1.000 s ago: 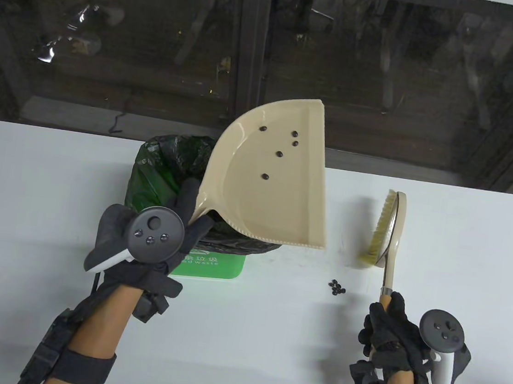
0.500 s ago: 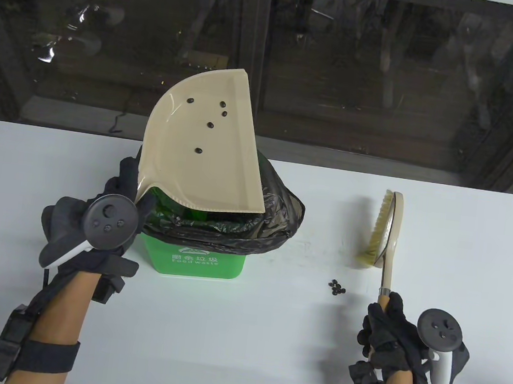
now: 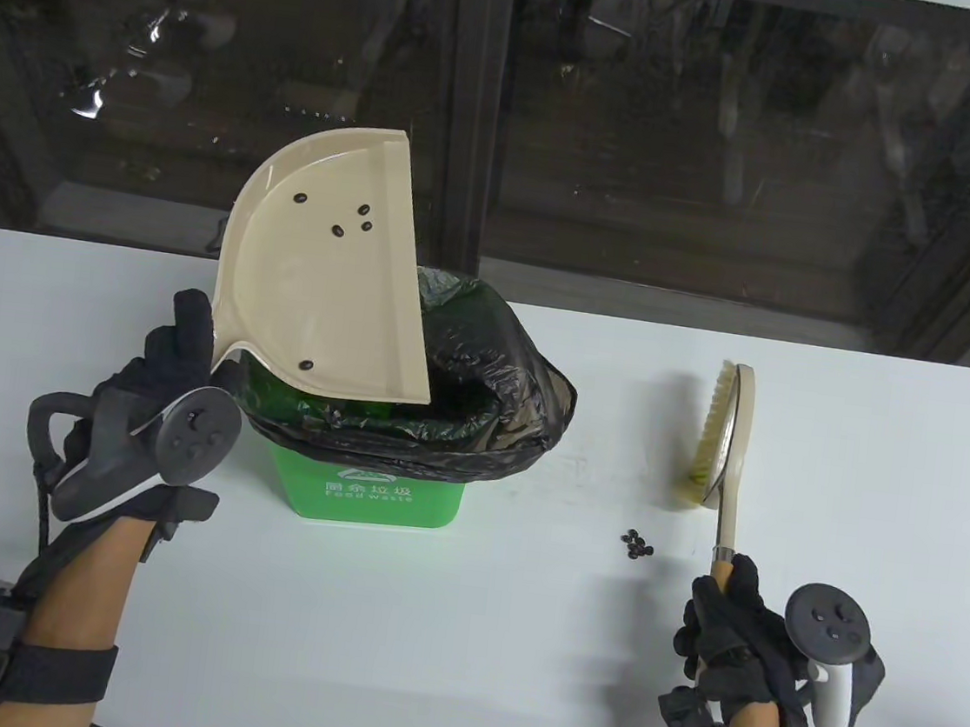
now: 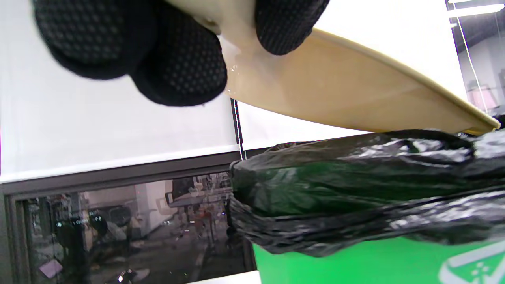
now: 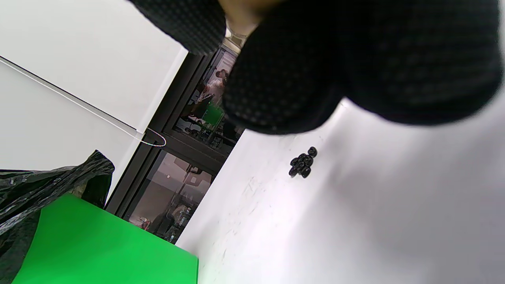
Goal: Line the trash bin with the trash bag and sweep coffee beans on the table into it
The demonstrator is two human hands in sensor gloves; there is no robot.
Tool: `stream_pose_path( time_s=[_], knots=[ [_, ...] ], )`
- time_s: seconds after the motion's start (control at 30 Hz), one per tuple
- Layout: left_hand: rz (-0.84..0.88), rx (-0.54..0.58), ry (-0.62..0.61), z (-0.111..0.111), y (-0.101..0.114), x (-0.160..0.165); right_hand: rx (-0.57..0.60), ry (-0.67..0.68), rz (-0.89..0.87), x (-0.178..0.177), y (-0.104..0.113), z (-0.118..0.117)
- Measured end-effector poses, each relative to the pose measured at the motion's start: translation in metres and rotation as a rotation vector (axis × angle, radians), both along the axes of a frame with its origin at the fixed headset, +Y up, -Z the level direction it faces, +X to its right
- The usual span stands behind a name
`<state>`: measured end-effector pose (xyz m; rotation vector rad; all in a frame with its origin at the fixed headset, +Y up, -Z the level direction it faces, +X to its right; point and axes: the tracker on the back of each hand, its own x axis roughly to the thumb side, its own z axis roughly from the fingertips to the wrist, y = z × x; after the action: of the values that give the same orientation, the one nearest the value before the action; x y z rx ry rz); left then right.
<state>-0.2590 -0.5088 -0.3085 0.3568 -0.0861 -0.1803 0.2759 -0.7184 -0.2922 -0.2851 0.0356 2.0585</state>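
Five beans (image 3: 336, 230) on tilted dustpan (image 3: 320, 275), handle hidden

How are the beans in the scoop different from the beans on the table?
The beans in the dustpan are spread apart, while the beans on the table huddle in one small heap. The dustpan beans are held up in the air over the bin by the left hand; the table beans lie near the brush that the right hand holds. Both lots are small, dark and shiny.
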Motion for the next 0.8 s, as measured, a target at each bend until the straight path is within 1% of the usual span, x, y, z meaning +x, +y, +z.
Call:
stream_pose_path(
  time_s=[0.37,0.53,0.8],
  knots=[
    [-0.212,0.099,0.018,0.006,0.001,0.008,-0.003,0.005,0.001,-0.001,0.0,0.0],
    [-0.375,0.183,0.031,0.01,0.003,0.017,-0.003,0.005,0.001,-0.001,0.0,0.0],
    [-0.487,0.28,0.027,0.015,0.007,0.026,-0.007,0.013,-0.003,-0.001,-0.001,0.0]
  ],
)
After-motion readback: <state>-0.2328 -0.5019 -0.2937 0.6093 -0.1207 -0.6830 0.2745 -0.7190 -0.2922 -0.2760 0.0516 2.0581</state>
